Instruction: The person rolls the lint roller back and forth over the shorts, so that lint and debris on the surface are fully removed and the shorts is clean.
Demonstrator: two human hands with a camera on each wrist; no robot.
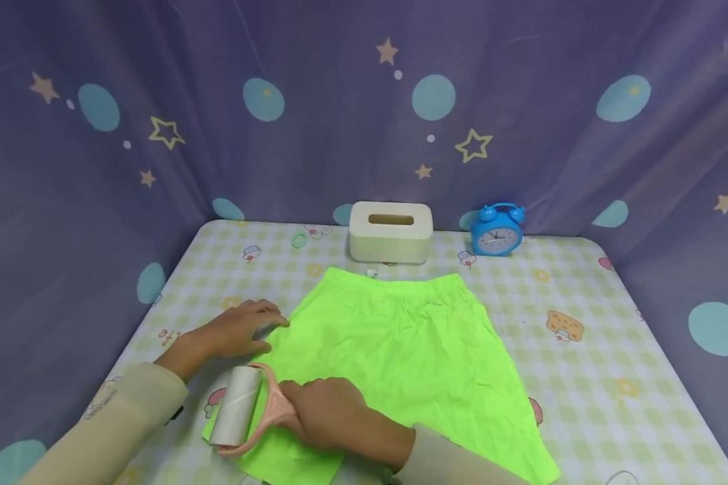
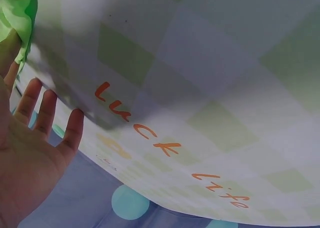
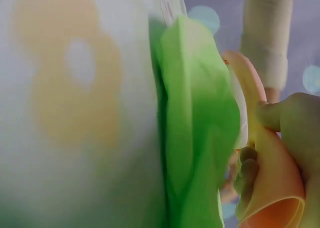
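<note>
Neon green shorts lie spread on the table, waistband toward the back. My right hand grips the pink handle of a lint roller, its white roll resting over the lower left leg of the shorts. In the right wrist view, the fingers curl round the pink handle, and the green cloth hides most of the roll. My left hand is at the left edge of the shorts, its thumb and a finger by the cloth. The left wrist view shows that hand with fingers spread, holding nothing.
Behind the shorts stands a pale green tissue box with a white lid. A blue alarm clock is to its right, and a small green ring lies to its left. A checked cloth covers the table; purple curtains surround it.
</note>
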